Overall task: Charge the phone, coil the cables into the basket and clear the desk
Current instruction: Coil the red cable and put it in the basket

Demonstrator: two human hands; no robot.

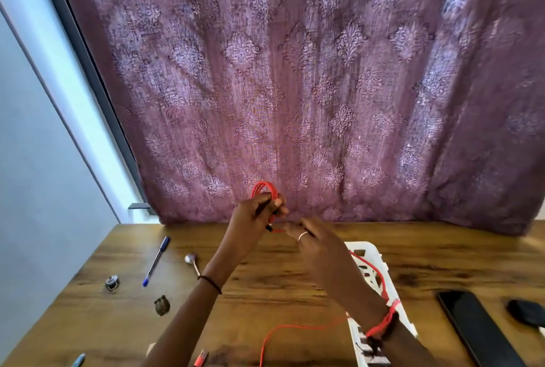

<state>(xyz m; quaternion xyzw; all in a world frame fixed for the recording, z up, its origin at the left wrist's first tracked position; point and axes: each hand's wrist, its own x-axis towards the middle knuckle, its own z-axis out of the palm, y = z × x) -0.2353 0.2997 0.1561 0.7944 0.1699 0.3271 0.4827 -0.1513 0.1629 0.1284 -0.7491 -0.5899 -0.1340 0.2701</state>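
My left hand (pixel 259 209) is raised above the desk's far edge and grips a small coil of red cable (pixel 264 189). My right hand (pixel 306 234) is just to its right, blurred, its fingers pinching the short red strand that leads from the coil. A second red cable (pixel 283 329) trails across the desk toward its red plug (pixel 201 358) at the near edge. The white slotted basket (pixel 365 251) lies under my right forearm with red cable inside. A black phone (pixel 477 328) lies flat at the right.
On the wooden desk (pixel 265 293) to the left lie a blue pen (pixel 156 260), a spoon-like metal item (pixel 191 262), a small round metal object (pixel 112 282) and a dark lump (pixel 162 305). A black rounded object (pixel 526 312) sits right of the phone. A purple curtain (pixel 295 86) hangs behind.
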